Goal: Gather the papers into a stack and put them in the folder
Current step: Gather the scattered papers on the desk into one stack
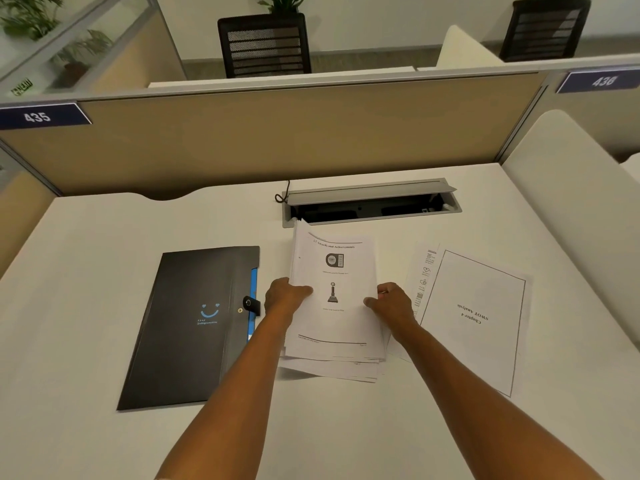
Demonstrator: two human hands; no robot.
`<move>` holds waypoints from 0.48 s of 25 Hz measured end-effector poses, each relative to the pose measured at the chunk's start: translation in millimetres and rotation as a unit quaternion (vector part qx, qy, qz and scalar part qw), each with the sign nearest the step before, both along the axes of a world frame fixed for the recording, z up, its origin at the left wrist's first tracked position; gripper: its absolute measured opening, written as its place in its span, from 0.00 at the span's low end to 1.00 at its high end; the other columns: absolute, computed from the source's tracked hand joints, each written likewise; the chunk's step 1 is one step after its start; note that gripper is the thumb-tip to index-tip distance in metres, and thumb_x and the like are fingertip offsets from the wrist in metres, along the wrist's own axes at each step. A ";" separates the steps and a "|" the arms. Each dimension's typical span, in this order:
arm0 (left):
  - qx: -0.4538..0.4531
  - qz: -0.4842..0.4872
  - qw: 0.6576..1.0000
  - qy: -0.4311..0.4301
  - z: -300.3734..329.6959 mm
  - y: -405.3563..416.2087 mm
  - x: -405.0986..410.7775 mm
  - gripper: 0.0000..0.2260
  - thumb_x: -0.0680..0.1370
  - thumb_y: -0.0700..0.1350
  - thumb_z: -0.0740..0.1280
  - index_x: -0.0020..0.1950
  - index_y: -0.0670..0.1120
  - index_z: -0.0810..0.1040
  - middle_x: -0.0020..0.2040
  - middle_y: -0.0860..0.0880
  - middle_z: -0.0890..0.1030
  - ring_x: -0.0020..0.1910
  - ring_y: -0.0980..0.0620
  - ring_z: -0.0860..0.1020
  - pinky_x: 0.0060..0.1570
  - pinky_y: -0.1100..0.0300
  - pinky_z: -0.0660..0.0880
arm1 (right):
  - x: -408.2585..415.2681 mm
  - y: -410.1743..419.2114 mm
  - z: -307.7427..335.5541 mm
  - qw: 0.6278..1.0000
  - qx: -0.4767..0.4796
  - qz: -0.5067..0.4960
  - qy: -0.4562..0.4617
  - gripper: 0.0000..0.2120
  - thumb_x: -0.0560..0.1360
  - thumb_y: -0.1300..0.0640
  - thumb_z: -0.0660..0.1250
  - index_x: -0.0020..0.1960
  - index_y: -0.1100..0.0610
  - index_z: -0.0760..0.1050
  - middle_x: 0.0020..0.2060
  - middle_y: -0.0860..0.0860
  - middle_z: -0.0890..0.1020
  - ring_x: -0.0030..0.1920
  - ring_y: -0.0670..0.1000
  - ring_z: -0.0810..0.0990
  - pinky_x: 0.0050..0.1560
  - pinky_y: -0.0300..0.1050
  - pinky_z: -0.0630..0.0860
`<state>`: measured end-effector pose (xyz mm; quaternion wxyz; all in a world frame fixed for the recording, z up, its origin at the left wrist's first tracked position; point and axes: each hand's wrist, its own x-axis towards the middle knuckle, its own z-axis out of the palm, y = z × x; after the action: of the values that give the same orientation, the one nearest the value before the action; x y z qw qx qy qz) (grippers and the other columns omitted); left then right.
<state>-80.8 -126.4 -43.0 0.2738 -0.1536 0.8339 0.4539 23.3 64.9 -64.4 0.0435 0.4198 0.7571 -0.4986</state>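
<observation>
A loose stack of printed papers [334,327] lies in the middle of the white desk, its top sheet headed "Awards and Achievements". My left hand [284,295] grips the stack's left edge, thumb on top. My right hand [389,301] grips its right edge the same way. The stack's far end is lifted a little off the desk. To the right lies a separate sheet reading "Chapter-4 SWOT Analysis" [478,317], partly covering another sheet with small icons [424,271]. A black folder [188,327] with a blue smile logo lies shut to the left of the stack.
An open cable tray [370,202] is set into the white desk [86,244] just beyond the papers, with a black cord at its left end. A beige partition [277,140] closes the desk's far side. A white divider [571,188] stands at the right.
</observation>
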 end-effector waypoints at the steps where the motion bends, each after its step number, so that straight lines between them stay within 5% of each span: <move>1: 0.026 0.000 1.000 -0.004 0.5 -0.2 -0.4 0.21 0.72 0.45 0.74 0.61 0.39 0.75 0.57 0.42 0.81 0.54 0.41 0.80 0.56 0.49 0.78 | 1.0 -0.1 0.5 1.000 -0.007 -0.003 0.002 0.20 0.69 0.56 0.72 0.60 0.57 0.74 0.54 0.53 0.81 0.53 0.53 0.78 0.49 0.44 0.72; 7: 0.112 0.021 0.988 -0.106 11.1 -14.4 9.3 0.30 0.69 0.44 0.77 0.67 0.35 0.72 0.60 0.39 0.79 0.57 0.39 0.79 0.59 0.46 0.77 | 11.1 0.5 1.0 1.000 -0.014 0.011 -0.009 0.20 0.69 0.54 0.73 0.59 0.56 0.75 0.51 0.51 0.80 0.52 0.53 0.78 0.48 0.45 0.72; 12: 0.187 -0.023 0.981 -0.051 30.8 -22.3 24.2 0.18 0.74 0.40 0.72 0.63 0.41 0.76 0.57 0.41 0.82 0.51 0.41 0.81 0.50 0.50 0.79 | 24.3 1.8 1.1 0.999 -0.035 0.023 0.022 0.18 0.67 0.50 0.74 0.55 0.53 0.78 0.49 0.52 0.83 0.47 0.55 0.82 0.51 0.53 0.79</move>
<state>-56.6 -148.7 -12.2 0.3499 -0.1032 0.7226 0.5872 47.6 66.7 -63.2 0.0531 0.3890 0.7495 -0.5330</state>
